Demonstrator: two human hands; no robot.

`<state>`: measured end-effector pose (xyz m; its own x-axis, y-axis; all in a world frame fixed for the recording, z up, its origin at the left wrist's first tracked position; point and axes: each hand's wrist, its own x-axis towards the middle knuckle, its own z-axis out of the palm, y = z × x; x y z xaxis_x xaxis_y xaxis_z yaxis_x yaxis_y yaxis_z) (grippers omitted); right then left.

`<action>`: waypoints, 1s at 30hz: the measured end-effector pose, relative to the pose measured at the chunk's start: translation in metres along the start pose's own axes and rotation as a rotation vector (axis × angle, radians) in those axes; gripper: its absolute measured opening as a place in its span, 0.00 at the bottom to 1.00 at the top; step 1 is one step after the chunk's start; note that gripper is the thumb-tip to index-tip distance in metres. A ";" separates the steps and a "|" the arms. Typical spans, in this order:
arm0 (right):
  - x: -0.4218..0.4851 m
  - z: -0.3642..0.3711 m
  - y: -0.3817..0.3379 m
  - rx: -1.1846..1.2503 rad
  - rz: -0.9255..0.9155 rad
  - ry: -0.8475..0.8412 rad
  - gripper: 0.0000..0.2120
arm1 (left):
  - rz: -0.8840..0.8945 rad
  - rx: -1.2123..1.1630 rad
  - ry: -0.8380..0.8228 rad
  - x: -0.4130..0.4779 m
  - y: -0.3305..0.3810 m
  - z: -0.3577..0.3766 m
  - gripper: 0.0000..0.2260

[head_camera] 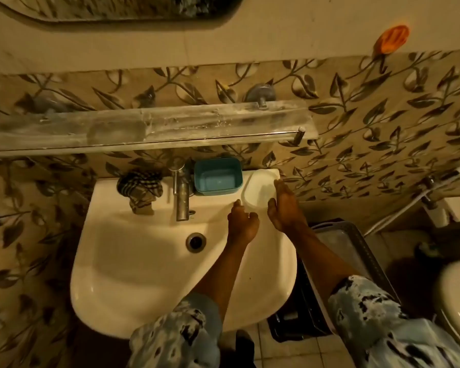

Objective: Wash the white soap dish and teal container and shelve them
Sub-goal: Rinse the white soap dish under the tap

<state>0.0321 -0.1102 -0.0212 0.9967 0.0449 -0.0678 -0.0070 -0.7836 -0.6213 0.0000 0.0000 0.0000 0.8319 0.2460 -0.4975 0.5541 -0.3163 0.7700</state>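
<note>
The white soap dish (259,188) lies on the back right corner of the sink rim. To its left, against the wall, stands the teal container (218,176), empty. My right hand (283,208) touches the dish's right edge, thumb at the front edge and fingers along the side. My left hand (243,221) hovers just in front of the dish's left corner, fingers loosely curled, holding nothing. The glass shelf (149,126) runs along the wall above the sink and looks dusty.
A metal tap (181,193) stands at the middle of the white sink (133,261), with a checked cloth (141,189) to its left. A dark plastic basket (340,261) sits right of the sink, a toilet (457,301) further right. An orange soap holder (391,39) hangs on the wall.
</note>
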 end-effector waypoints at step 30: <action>0.020 0.015 0.002 0.234 0.278 -0.060 0.17 | 0.058 -0.311 0.126 -0.001 -0.042 -0.016 0.21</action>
<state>0.0507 -0.1016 -0.0358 0.9475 -0.1084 -0.3008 -0.3025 -0.6084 -0.7337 -0.0243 0.0275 -0.0251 0.8408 0.3528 -0.4107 0.4531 -0.0431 0.8904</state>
